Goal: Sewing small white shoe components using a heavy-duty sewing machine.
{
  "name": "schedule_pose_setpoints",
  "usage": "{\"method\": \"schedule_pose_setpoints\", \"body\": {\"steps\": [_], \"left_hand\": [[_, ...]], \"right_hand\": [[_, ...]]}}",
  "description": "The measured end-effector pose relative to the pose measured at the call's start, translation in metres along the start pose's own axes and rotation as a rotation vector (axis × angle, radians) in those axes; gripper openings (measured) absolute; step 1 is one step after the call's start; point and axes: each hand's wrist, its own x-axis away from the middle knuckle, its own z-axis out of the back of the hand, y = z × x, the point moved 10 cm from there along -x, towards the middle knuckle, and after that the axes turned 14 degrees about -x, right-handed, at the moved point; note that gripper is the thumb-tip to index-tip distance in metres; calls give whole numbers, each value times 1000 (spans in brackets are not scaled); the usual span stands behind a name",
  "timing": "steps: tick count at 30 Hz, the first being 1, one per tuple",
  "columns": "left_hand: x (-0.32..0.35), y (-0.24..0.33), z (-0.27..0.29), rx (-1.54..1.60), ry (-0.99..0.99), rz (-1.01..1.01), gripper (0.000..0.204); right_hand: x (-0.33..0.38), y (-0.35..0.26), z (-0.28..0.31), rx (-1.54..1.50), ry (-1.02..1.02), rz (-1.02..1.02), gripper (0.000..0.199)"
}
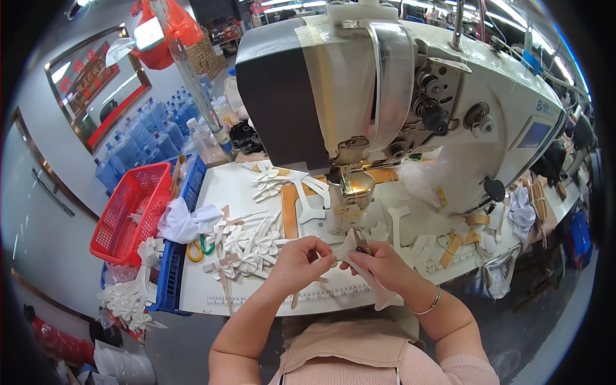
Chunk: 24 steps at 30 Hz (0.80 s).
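We are at the trimming step, by our reading: both hands meet just in front of the large white industrial sewing machine [410,96], over the near edge of the white counter [212,292]. Our left hand [296,262] has its grip pinched together on one end of a white, flat, bow-shaped cut leather piece [375,292], holding it up off the counter. Our right hand [384,262] is closed around a small pair of metal thread snips [362,242], whose tips stand at the upper part of the piece, right between the two hands. The lower end of the piece hangs past the counter edge, toward our lap.

Just left of the hands lies a heap of finished white leather bows [247,247], and beyond it green-and-yellow-handled scissors [200,247] rest by a blue plastic crate [176,256]. A red plastic basket [131,212] sits further left. More flat white cut pieces lie under the machine's needle area.

We judge the next move calls for a steady pinch with the left hand, keeping the piece taut, while the snips close exactly on the loose thread and not on the leather edge.
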Motion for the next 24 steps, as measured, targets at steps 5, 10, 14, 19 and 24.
{"method": "schedule_pose_setpoints", "body": {"steps": [5,10,14,19,24], "left_hand": [[3,3,5,-131,74,-34,13],[2,-3,4,-188,63,-14,13],[-2,3,0,-288,21,33,12],[-9,3,-7,-14,-62,-79,18],[-35,18,6,184,-58,-2,10]], "right_hand": [[-1,5,-4,54,-27,18,20],[-5,10,-5,5,-32,58,18],[-11,10,5,114,39,134,16],[-10,12,6,-288,27,58,13],[7,-78,49,176,402,703,6]]}}
